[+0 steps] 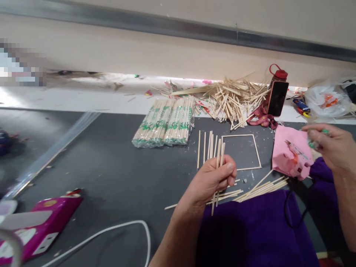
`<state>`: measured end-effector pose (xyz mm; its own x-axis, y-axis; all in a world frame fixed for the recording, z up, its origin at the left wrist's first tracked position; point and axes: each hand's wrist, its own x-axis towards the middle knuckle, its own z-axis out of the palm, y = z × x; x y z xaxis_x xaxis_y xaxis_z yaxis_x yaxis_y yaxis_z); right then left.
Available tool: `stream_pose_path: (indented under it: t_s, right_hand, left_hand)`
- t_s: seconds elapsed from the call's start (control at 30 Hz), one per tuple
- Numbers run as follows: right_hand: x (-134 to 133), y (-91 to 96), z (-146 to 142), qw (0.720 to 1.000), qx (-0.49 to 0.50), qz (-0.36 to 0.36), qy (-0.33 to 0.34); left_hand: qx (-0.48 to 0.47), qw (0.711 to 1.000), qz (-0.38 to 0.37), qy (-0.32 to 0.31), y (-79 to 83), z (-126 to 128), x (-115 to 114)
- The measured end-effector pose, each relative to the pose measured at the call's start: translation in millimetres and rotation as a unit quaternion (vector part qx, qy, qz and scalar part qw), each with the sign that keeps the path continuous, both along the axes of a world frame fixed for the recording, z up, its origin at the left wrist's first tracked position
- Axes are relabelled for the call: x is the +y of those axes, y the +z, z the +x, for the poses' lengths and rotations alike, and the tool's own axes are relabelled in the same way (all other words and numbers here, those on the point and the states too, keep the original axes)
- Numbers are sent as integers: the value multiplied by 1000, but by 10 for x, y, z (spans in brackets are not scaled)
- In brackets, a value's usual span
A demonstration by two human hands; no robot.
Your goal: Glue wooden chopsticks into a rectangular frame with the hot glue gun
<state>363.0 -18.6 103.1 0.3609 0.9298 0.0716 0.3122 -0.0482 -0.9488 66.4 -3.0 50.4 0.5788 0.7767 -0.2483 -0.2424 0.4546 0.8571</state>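
My left hand point(213, 177) is closed round two wooden chopsticks point(218, 154), which stand nearly upright in the fist. On the right, my right hand point(330, 142) pinches a crumpled clear wrapper with green print point(312, 144), above the edge of a pink sheet point(280, 148). A small tool with an orange part point(294, 154) lies on that sheet. Behind my left hand, several loose sticks point(204, 146) lie side by side, next to a square frame made of sticks point(257, 150). More chopsticks point(261, 191) lie loose near my lap.
Two packs of wrapped chopsticks point(164, 122) lie on the dark table point(111, 167). Behind them is a heap of sticks point(236, 100), beside a red-capped bottle point(280, 74) with a phone point(278, 98) against it. A magenta box point(52, 215) and white cable point(111, 228) are at left.
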Motion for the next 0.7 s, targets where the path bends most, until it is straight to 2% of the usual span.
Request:
stream_pose_path:
  t_s: [0.07, 0.13, 0.2, 0.27, 0.33, 0.4, 0.47, 0.7]
  right_hand:
    - [-41, -25, -240, 987, -42, -44, 149]
    - [-57, -59, -516, 940, -66, -87, 322]
    - [-34, -96, -721, 909, -158, -74, 379]
    - [11, -148, -816, 867, -275, -64, 410]
    - [46, -219, -835, 815, -368, -83, 439]
    - [50, -305, -843, 767, -420, -118, 470]
    - [22, -389, -879, 733, -457, -143, 484]
    - [-70, -607, -1081, 686, -538, -133, 472]
  left_hand:
    - [8, 1000, 3, -2, 23, 10, -14]
    - [18, 1000, 9, 2, 41, 18, -25]
    - [24, 1000, 17, 11, 49, 19, -30]
    - [21, 999, 20, 21, 45, 15, -29]
    - [18, 999, 15, 32, 30, 14, -23]
    - [17, 999, 8, 44, 10, 18, -17]
    - [16, 998, 5, 52, -9, 27, -9]
    - [-2, 998, -3, 57, -58, 57, 15]
